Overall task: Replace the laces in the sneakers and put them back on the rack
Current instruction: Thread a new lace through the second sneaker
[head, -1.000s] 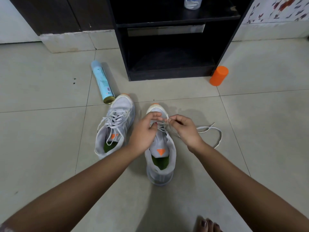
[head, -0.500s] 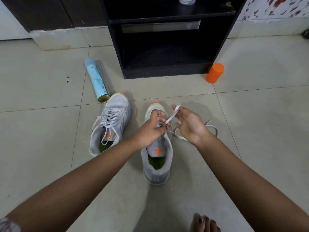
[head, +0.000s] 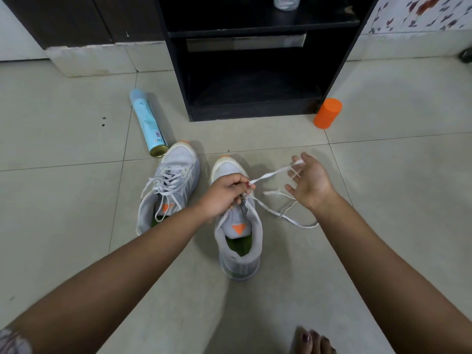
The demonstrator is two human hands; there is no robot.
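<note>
Pale tiled floor (head: 76,226) stretches out from where the person sits, and a black rack (head: 175,60) stands at its far edge, its lower shelf dark. A clear container (head: 286,1) sits on the upper shelf, cut off by the top of the view. On the floor just left of the rack lies a light blue spray can (head: 148,123) on its side. An orange cylinder (head: 327,113) stands by the rack's right front corner.

Two grey sneakers are on the floor in front of the rack, toes pointing toward it. The laced sneaker (head: 176,175) sits to the left, its toe touching or nearly touching the bottom of the spray can, its white lace ends hanging loose. The second sneaker (head: 240,251) sits just beside it, nearer the middle of the floor.

The left hand (head: 224,192) hovers over the front of the second sneaker, fingers curled tight round a white lace (head: 270,176). From that grip the lace runs up and to the right onto the right hand (head: 310,180), which is held palm up with fingers spread and relaxed, the lace draped across them. More of the lace trails in loops on the floor to the right of the sneaker.

Bare toes (head: 314,341) show at the near edge of the floor.
</note>
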